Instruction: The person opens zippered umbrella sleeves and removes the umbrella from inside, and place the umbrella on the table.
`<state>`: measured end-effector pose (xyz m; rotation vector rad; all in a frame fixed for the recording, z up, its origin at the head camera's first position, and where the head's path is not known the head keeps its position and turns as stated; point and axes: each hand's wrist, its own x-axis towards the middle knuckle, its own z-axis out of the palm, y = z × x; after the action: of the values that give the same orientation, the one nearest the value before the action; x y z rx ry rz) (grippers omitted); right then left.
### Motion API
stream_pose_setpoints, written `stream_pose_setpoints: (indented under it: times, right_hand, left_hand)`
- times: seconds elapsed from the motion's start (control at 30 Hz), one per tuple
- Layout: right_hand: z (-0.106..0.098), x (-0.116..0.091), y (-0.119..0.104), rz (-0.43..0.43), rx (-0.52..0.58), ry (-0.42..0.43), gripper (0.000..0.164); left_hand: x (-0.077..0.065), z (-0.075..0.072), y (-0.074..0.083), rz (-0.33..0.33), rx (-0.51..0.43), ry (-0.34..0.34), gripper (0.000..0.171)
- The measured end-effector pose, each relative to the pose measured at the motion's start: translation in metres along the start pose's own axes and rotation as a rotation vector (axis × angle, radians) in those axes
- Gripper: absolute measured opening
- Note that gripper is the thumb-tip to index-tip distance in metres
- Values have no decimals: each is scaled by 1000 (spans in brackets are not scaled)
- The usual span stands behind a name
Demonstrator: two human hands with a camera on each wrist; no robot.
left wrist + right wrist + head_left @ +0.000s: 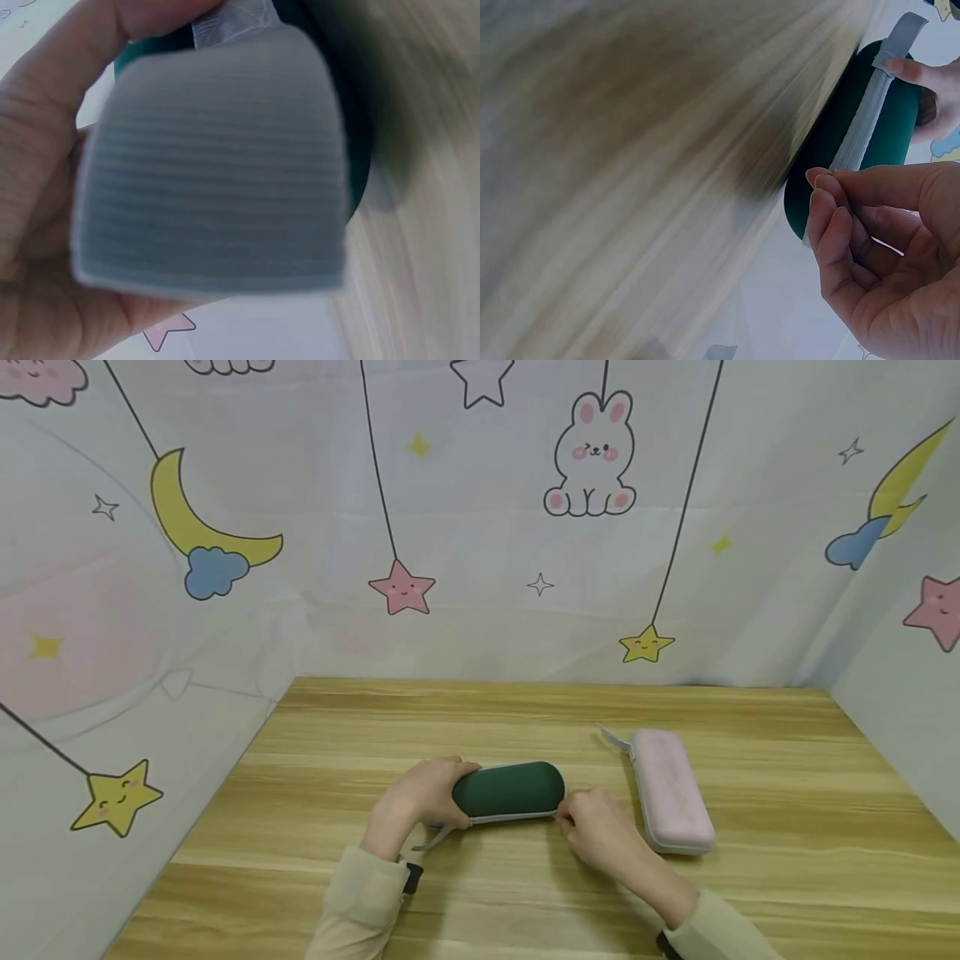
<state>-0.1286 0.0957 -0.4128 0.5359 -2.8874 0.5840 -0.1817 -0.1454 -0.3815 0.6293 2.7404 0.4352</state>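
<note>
A dark green zippered hard case (510, 790), shaped like a glasses case, lies lengthwise on the wooden table. My left hand (431, 789) grips its left end, thumb on the near side by the zipper seam and fingers over the far side. From that end sticks out a grey fabric strap (433, 839), which fills much of the left wrist view. My right hand (600, 831) is at the opposite end, its thumb and fingertips pinched together on the grey zipper (864, 127); the pull itself is hidden by them. The zipper looks closed between the hands.
A pink zippered case (672, 789) with a grey strap lies to the right of my right hand. Wooden tabletop (337, 727) surrounds both cases. White cloth walls (480, 635) printed with stars, moons and a rabbit rise at the back and both sides.
</note>
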Motion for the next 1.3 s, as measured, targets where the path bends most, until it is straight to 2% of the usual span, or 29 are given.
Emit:
stream_pose_setpoints:
  times: [0.43, 0.63, 0.8, 1.3]
  right_hand:
    - [3, 0, -5, 12, -8, -21, 11]
    - [6, 1, -11, -31, 1, -19, 10]
    - [8, 3, -13, -59, -10, 3, 17]
    - [7, 3, -14, -56, -7, -11, 17]
  left_hand:
    - [-2, 0, 1, -8, 5, -4, 71]
    - [-1, 0, 1, -7, 7, -5, 71]
    - [-1, 0, 0, -1, 10, -4, 70]
    - [-1, 0, 1, 8, 12, 1, 70]
